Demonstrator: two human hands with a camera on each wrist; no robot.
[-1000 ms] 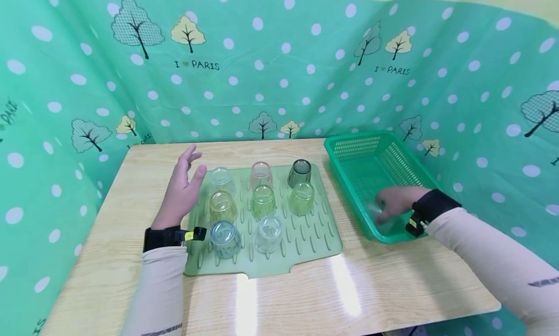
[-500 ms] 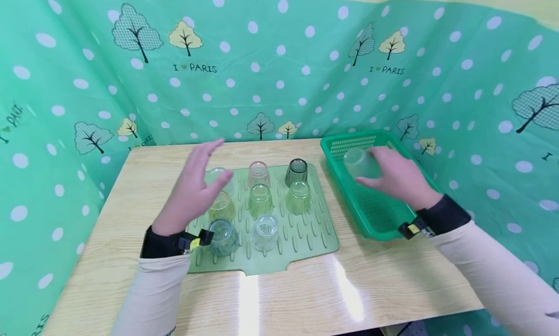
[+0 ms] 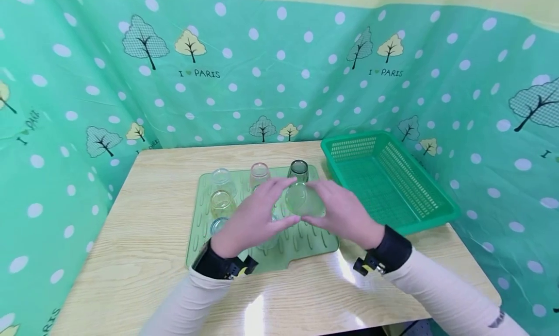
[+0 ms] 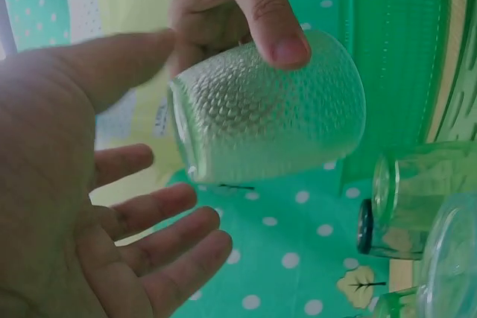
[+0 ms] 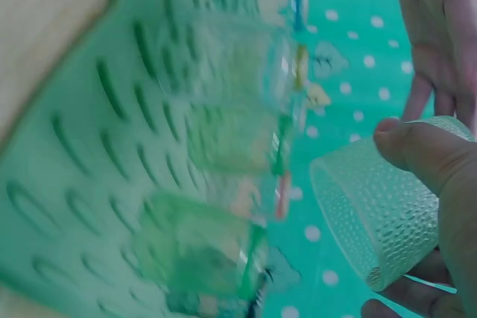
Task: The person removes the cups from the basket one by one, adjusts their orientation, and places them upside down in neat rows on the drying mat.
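Glass in hand: my right hand (image 3: pixel 345 212) grips a clear dimpled glass (image 3: pixel 304 201) on its side, thumb over the wall, mouth turned toward my other hand; it hangs in the air above the right half of the mat, not touching anything below.
Left hand: my left hand (image 3: pixel 253 218) is spread, fingers straight and relaxed, palm facing the mouth of the glass at its 9 o'clock, just beside it; I cannot tell whether a fingertip touches it.
Where the work stands: I judge most of it done, since the basket (image 3: pixel 430 197) shows only bare mesh and this glass is the one thing not yet set down.
What is left: by my reading, only this one glass still needs a spot on the mat (image 3: pixel 197 219).
Glasses on the mat: five I can count upside down, namely clear (image 3: pixel 221 178), pinkish (image 3: pixel 259 172), dark grey (image 3: pixel 299 169), yellow (image 3: pixel 221 202) and blue (image 3: pixel 217 225); my hands hide the rest of the mat, so there may be more.
Glasses held: one.
Baskets: one, at 2 o'clock from the mat.
Mats: one, at the table (image 3: pixel 144 219) centre.
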